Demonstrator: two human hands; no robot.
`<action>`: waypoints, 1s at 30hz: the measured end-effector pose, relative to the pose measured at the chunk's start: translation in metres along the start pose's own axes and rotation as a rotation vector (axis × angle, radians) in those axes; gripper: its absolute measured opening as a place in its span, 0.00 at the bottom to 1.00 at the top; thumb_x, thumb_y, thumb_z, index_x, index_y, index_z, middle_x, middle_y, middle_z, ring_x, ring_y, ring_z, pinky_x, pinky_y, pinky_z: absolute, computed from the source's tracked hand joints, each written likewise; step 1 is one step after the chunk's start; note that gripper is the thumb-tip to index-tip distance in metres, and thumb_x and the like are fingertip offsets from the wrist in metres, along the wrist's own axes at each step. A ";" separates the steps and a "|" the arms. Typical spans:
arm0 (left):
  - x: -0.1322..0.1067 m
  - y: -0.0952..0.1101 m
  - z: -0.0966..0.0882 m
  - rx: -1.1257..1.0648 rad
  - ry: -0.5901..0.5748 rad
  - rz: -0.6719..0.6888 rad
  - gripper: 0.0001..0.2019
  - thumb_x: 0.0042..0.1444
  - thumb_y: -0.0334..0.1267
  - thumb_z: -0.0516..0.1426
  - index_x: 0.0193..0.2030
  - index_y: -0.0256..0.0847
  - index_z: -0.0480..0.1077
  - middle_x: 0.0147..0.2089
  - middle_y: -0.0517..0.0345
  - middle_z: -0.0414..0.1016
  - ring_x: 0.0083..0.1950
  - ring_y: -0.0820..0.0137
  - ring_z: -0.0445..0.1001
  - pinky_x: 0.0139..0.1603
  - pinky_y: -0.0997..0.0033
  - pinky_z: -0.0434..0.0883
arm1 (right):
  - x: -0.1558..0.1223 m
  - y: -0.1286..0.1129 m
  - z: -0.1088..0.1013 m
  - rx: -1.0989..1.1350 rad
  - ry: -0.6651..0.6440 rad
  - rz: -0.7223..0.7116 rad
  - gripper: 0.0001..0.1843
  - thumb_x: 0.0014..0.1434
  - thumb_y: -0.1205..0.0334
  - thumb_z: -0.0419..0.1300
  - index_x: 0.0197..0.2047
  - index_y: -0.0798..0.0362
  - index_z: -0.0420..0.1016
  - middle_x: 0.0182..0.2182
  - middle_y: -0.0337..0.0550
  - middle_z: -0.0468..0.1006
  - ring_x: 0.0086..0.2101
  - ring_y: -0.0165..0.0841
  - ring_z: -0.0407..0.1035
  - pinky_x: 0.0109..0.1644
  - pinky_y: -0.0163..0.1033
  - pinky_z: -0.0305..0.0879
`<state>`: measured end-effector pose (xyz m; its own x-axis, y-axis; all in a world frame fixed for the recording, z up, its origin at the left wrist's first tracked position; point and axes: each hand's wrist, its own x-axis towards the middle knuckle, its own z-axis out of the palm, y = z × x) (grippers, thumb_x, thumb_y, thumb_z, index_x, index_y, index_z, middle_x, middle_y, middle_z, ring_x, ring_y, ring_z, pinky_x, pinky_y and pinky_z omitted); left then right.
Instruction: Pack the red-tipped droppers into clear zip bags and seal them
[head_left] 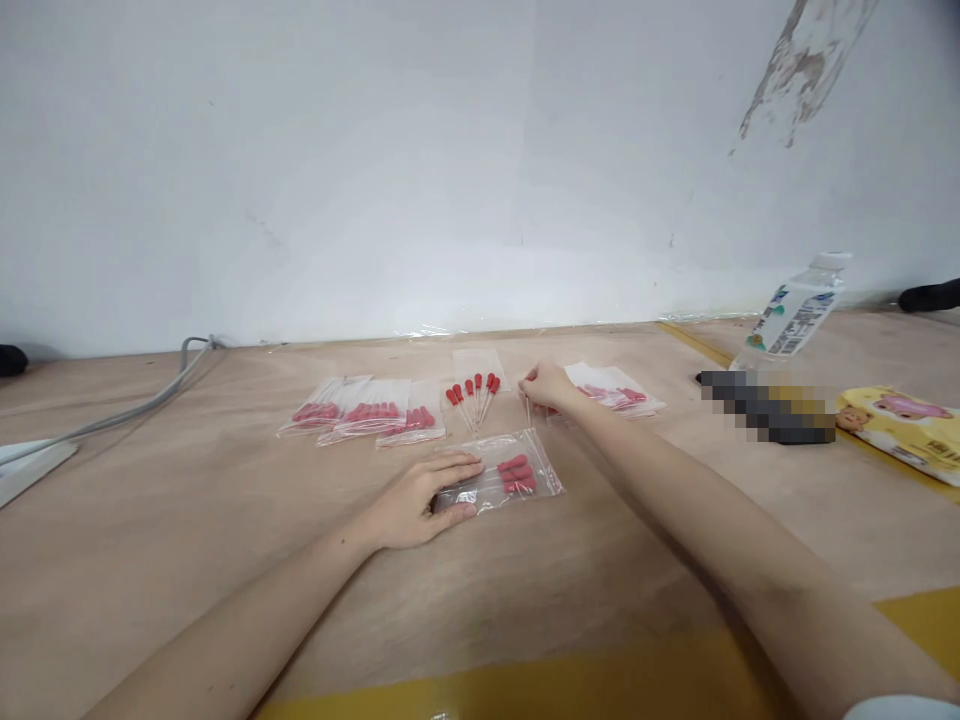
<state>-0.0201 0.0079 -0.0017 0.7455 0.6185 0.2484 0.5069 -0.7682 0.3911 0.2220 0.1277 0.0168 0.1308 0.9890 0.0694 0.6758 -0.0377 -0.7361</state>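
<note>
1. Wood-look counter (187, 590) is running back to a whitish wall (375, 170); a scuffed patch (810, 70) is showing on the wall, upper right.
2. Yellow tape (465, 690) is crossing the counter's near side; a second yellow strip (694, 343) is running from the back edge toward the right edge.
3. Grey cable (154, 400) is coming off the back edge, left part, and trailing to the left edge.
4. Right part of counter: clear bottle (799, 315) with white cap is leaning near the back edge; a pixelated dark item (765, 405) is lying in front of it; yellow printed pouch (904, 430) is lying toward the right edge.
5. Mid-counter: clear bag (487, 482) is lying flat, red-tipped pieces showing inside at its right end. Can't tell if its seal is closed.
6. Left hand (420, 497) is resting spread on that bag's left end, fingers extended, not gripping.
7. Right hand (550, 388) is pinching a thin pale stick (528, 412) just beyond the bag; fingers are hiding its top.
8. Six red-tipped sticks (474, 400) are fanning out between hand and left-side bags, tips toward the back edge.
9. Three filled bags (367, 410) are lying left of the fan, red ends showing through; more filled bags (611, 385) are overlapping behind the right hand.
</note>
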 end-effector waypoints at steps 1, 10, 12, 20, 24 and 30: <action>0.000 0.000 0.000 -0.004 0.003 0.002 0.22 0.57 0.43 0.54 0.59 0.45 0.60 0.60 0.52 0.63 0.60 0.61 0.61 0.59 0.55 0.60 | -0.005 0.003 -0.004 0.050 0.027 -0.013 0.07 0.50 0.63 0.57 0.33 0.56 0.66 0.17 0.41 0.71 0.18 0.30 0.67 0.21 0.34 0.61; 0.001 -0.004 0.002 -0.014 0.021 0.020 0.22 0.57 0.43 0.54 0.59 0.45 0.61 0.59 0.53 0.63 0.60 0.61 0.61 0.60 0.54 0.59 | -0.062 0.053 -0.030 0.746 0.303 -0.188 0.18 0.50 0.48 0.56 0.36 0.48 0.53 0.23 0.31 0.67 0.19 0.26 0.65 0.21 0.32 0.62; 0.001 -0.004 0.002 -0.007 0.017 0.016 0.22 0.57 0.43 0.54 0.59 0.46 0.61 0.59 0.53 0.63 0.60 0.61 0.61 0.60 0.54 0.59 | -0.069 0.057 -0.027 0.792 0.284 -0.149 0.17 0.50 0.49 0.56 0.36 0.48 0.53 0.23 0.31 0.67 0.19 0.27 0.65 0.21 0.33 0.63; 0.000 -0.004 0.002 -0.008 0.005 0.013 0.22 0.57 0.43 0.54 0.59 0.46 0.60 0.60 0.53 0.62 0.60 0.62 0.60 0.60 0.56 0.58 | -0.083 0.051 -0.011 0.971 0.096 -0.066 0.19 0.49 0.50 0.59 0.34 0.48 0.52 0.23 0.30 0.68 0.22 0.29 0.70 0.28 0.37 0.69; 0.000 -0.004 0.002 -0.006 0.010 0.013 0.22 0.57 0.43 0.54 0.59 0.46 0.61 0.60 0.53 0.62 0.60 0.61 0.61 0.60 0.56 0.59 | -0.090 0.051 -0.012 0.985 0.048 -0.039 0.18 0.49 0.51 0.60 0.34 0.48 0.53 0.22 0.30 0.68 0.22 0.28 0.70 0.28 0.36 0.69; 0.000 -0.003 0.002 0.000 -0.003 0.003 0.22 0.58 0.44 0.53 0.59 0.46 0.60 0.60 0.54 0.62 0.60 0.62 0.60 0.60 0.56 0.59 | -0.096 0.050 -0.013 1.027 -0.028 0.032 0.16 0.48 0.56 0.62 0.33 0.50 0.56 0.24 0.32 0.70 0.25 0.27 0.71 0.34 0.37 0.70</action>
<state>-0.0206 0.0100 -0.0046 0.7482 0.6160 0.2467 0.5052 -0.7698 0.3900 0.2527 0.0286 -0.0185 0.1121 0.9931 0.0333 -0.2764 0.0634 -0.9589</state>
